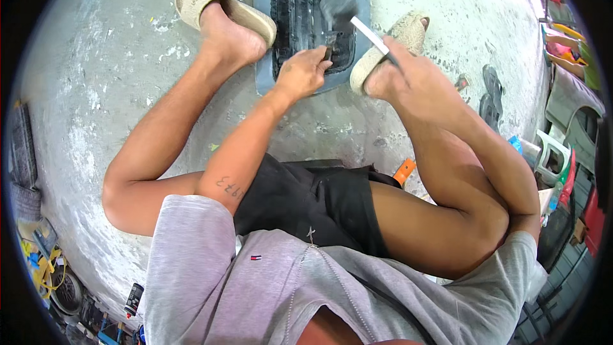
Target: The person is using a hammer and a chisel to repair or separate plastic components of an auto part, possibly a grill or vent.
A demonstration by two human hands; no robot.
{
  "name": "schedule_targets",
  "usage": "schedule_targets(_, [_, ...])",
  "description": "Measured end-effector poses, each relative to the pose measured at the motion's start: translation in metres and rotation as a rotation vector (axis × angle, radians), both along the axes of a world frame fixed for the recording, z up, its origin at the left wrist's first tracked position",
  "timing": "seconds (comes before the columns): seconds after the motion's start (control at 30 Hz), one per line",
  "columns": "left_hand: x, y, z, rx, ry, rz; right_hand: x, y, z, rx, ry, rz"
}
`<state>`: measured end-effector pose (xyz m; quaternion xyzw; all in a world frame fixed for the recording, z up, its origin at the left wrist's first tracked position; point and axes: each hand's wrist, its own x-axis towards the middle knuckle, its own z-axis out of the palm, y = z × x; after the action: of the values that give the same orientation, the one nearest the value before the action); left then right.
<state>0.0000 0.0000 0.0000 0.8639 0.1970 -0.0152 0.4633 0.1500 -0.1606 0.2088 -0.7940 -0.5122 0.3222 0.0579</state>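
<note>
A grey-blue panel (pixel 262 57) with a recessed black ribbed inset (pixel 290 6) lies on the floor between my feet. Low on the inset, my left hand (pixel 301 73) has its fingers closed around a small dark piece (pixel 328 52), too hidden to identify clearly. My right hand (pixel 405 57) grips a mallet (pixel 370 35) by its white-and-black handle. The blurred black head (pixel 338 9) is over the inset's upper right, above my left hand; whether it touches anything I cannot tell.
I sit on the speckled concrete floor (pixel 159 57) in beige slippers (pixel 191 0). Dark sandals (pixel 491 96) and an orange-handled item (pixel 402 172) lie at the right. A white plastic stool (pixel 552 153) and assorted clutter line the right edge. Tyres (pixel 25 153) and a wheel (pixel 67 287) are at the left.
</note>
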Motion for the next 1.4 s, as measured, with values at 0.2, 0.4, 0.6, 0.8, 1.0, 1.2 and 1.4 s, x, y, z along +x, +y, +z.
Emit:
schedule_targets(0.2, [0.001, -0.001, 0.001, 0.100, -0.170, 0.014, -0.014, 0.013, 0.044, 0.366, 0.043, -0.315])
schedule_targets(0.4, [-0.002, -0.005, -0.002, 0.085, -0.156, 0.015, -0.005, -0.011, -0.010, 0.114, 0.184, -0.167])
schedule_targets(0.6, [-0.002, 0.000, -0.005, 0.083, -0.203, 0.038, 0.012, -0.033, -0.032, 0.264, 0.154, -0.310])
schedule_targets(0.8, [-0.003, 0.005, 0.002, 0.092, -0.195, -0.046, 0.049, -0.058, -0.088, 0.109, 0.073, -0.267])
schedule_targets(1.0, [-0.033, -0.013, 0.010, 0.243, -0.324, -0.194, 0.041, -0.043, -0.087, -0.144, -0.034, -0.113])
schedule_targets(1.2, [-0.034, 0.002, 0.038, -0.197, -0.313, 0.233, 0.042, -0.054, -0.096, 0.139, -0.111, 0.023])
schedule_targets(1.4, [-0.034, 0.051, 0.028, -0.464, -0.439, 0.296, 0.041, -0.044, -0.096, -0.024, -0.101, -0.008])
